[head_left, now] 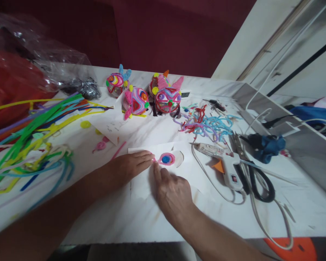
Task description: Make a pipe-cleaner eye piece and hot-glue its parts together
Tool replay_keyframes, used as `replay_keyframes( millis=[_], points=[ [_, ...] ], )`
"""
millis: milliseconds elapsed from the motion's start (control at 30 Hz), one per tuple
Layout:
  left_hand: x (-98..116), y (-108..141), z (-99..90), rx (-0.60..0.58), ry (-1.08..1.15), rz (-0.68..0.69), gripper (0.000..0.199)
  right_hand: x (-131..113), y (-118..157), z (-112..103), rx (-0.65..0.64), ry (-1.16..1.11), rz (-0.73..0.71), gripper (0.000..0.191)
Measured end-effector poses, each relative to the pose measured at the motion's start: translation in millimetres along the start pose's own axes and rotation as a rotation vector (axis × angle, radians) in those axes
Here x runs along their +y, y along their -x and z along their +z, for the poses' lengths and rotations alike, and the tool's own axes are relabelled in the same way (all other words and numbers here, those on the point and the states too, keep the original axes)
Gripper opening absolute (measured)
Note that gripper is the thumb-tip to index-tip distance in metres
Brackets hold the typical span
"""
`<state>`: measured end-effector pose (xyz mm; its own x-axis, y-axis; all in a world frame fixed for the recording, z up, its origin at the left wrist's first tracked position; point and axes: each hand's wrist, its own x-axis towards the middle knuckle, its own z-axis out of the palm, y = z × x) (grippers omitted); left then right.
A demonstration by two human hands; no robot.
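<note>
A white sheet of paper point(149, 190) lies under both hands. On it is an eye-like oval of pink and red pipe-cleaner rings around a blue centre point(165, 159). A short pink pipe cleaner point(155, 160) runs out from its left end. My left hand point(137, 165) comes in from the left, its fingers closed together with the tips on the pink pipe cleaner. Below the oval, my right hand point(175, 192) has its index fingertip against the same pipe cleaner and its other fingers curled under. The undersides of both hands are hidden.
A glue gun point(229, 170) and black-handled scissors point(260, 185) lie at right beside a looping cord. Pipe-cleaner scraps point(206, 123) are heaped behind them. Several decorated balls point(167, 99) stand at the back. Long pipe cleaners point(32, 130) cover the left, near a plastic bag point(43, 61).
</note>
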<state>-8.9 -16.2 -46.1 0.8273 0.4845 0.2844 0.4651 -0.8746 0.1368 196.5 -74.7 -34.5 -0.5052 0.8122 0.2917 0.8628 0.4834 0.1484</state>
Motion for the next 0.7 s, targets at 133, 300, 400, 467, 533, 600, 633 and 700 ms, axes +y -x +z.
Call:
replay_keyframes(
  millis=[133, 300, 400, 467, 533, 600, 633, 700],
  points=[
    [-1, 0, -0.2, 0.001, 0.014, 0.002, 0.046, 0, -1, -1, -0.063, -0.019, 0.019, 0.063],
    [-3, -2, -5.1, 0.001, 0.021, 0.036, 0.044, 0, -2, -2, -0.075, -0.020, 0.025, 0.062],
    [-3, -4, -6.8, 0.015, 0.012, 0.064, 0.041, 0, -2, -3, -0.083, -0.004, 0.021, 0.057],
    [-2, -5, -6.8, 0.014, 0.022, 0.067, 0.041, -1, -3, -4, -0.088, 0.006, 0.022, 0.055],
    [-1, -6, -6.8, 0.010, 0.035, 0.050, 0.042, -1, -3, -5, -0.094, 0.015, 0.025, 0.053],
    [-1, -7, -7.9, -0.005, 0.045, 0.036, 0.042, -1, -3, -5, -0.095, 0.018, 0.029, 0.052],
    [-1, -8, -9.0, -0.020, 0.050, 0.035, 0.041, -1, -4, -5, -0.094, 0.017, 0.032, 0.051],
    [-2, -9, -11.9, -0.061, 0.059, 0.023, 0.040, 0, -4, -5, -0.097, 0.006, 0.029, 0.048]
  ],
)
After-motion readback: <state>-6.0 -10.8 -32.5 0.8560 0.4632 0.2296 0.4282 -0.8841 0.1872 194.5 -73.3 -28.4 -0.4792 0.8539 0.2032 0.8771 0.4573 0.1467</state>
